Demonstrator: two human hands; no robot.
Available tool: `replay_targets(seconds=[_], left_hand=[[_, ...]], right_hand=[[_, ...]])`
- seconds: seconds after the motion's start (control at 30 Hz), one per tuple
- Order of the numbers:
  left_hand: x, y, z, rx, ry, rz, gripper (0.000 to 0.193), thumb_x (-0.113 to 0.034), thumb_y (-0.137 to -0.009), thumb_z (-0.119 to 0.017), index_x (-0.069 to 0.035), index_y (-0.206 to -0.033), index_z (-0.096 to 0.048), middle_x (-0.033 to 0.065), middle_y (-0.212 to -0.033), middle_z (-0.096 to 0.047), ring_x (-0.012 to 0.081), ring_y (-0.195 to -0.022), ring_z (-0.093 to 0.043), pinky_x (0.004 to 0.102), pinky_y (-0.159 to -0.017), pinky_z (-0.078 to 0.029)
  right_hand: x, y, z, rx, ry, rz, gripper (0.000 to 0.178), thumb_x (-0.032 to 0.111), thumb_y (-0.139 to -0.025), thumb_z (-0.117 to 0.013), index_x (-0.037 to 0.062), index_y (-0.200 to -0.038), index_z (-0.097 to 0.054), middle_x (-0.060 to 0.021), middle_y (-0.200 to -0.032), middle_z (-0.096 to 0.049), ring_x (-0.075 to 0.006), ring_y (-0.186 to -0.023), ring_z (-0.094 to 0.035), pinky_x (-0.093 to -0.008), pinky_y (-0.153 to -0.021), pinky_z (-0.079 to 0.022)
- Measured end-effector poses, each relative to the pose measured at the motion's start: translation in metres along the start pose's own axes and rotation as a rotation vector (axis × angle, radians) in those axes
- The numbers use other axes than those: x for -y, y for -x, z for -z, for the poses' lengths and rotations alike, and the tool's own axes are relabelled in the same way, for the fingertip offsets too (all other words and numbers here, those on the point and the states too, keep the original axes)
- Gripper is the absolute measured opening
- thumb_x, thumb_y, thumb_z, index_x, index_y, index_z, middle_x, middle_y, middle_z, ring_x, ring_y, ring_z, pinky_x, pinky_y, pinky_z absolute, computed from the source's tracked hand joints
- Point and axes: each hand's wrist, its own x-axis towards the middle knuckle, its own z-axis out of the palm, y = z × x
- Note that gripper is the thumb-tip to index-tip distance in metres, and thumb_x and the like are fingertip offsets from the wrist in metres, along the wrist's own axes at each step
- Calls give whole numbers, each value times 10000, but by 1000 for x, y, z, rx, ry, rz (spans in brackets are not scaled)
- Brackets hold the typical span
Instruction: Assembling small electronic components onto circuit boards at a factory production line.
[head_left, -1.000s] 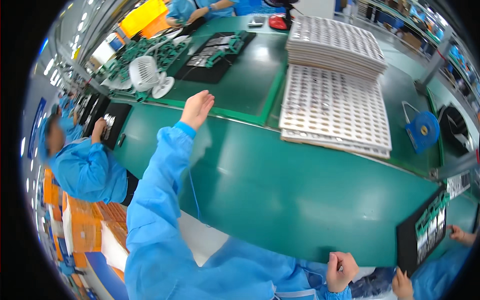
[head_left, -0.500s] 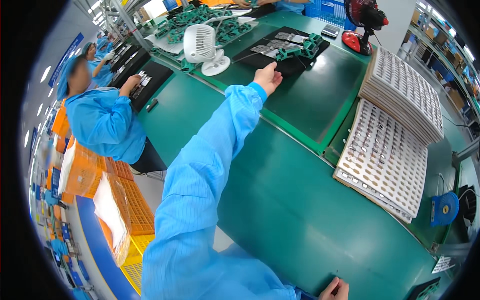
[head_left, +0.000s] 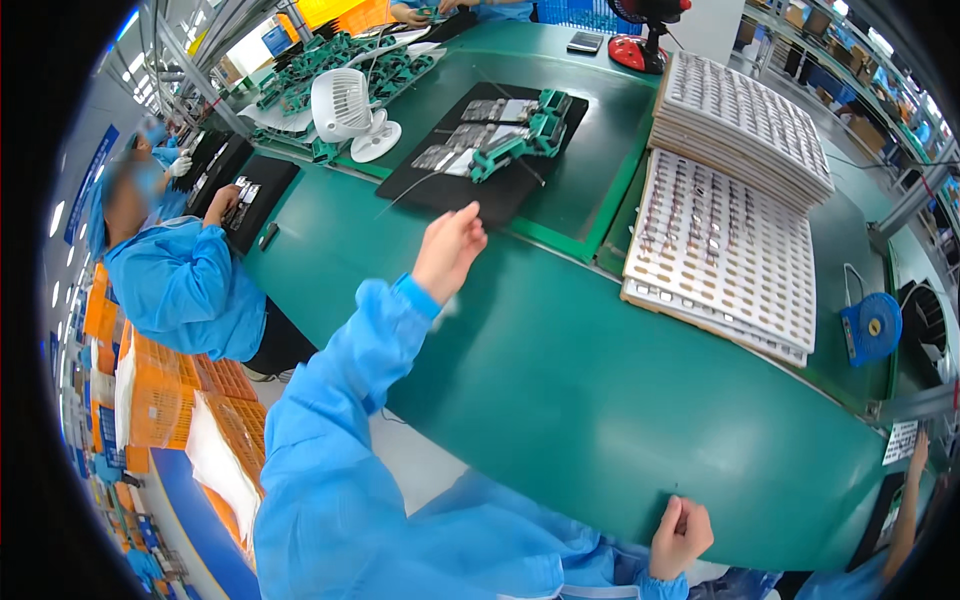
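Observation:
Stretched out in front of me, my left hand [head_left: 452,252] has its fingers pinched at the near edge of a black mat [head_left: 508,202]. On the mat lie several rows of small silver parts [head_left: 468,136] and a group of green plastic fixtures [head_left: 545,130]. The mat straddles the green raised border of the far work area. Down at the near edge of the green table [head_left: 560,400], my right hand [head_left: 682,537] rests with thumb and fingers curled together. Whatever it may hold is hidden. A tiny dark speck lies just beyond it.
Stacked white trays [head_left: 735,225] of small parts stand at the right. Behind the mat are a white fan [head_left: 342,108], a red-black fan [head_left: 640,50] and a heap of green fixtures [head_left: 330,80]. A co-worker [head_left: 180,280] sits at the left, beside orange crates [head_left: 165,400].
My left hand has drawn back toward me, and the black mat with its parts has come nearer along with it. My right hand stays at the table's edge. The view has shifted rightward.

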Motion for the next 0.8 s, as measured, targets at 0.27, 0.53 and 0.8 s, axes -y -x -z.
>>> replay_targets(seconds=[0.27, 0.53, 0.8], left_hand=[[12, 186, 18, -78, -57, 222, 202, -197, -917, -696, -97, -889, -523, 23, -793, -589, 88, -680, -552, 236, -632, -468], [62, 303, -7, 260, 79, 737, 272, -258, -1014, -542, -13, -1083, -641, 13, -847, -611, 76, -757, -539, 222, -708, -450], [-39, 281, -1, 591, -812, 153, 195, -73, -969, -550, 47, -1043, -686, 66, -892, -652, 107, -815, -634, 240, -730, -511]], right_hand=[[63, -5, -24, 450, -453, -58, 38, 36, -859, -678, 12, -887, -685, -97, -787, -666, -188, -632, -625, -301, -569, -487], [91, 4, -51, 790, -913, -400, 305, 156, -996, -548, -30, -1236, -529, -97, -841, -673, -117, -578, -600, -230, -480, -474], [88, -12, -44, 777, -919, -421, 229, 180, -1015, -503, -19, -911, -543, -187, -968, -717, -114, -610, -632, -212, -441, -443]])
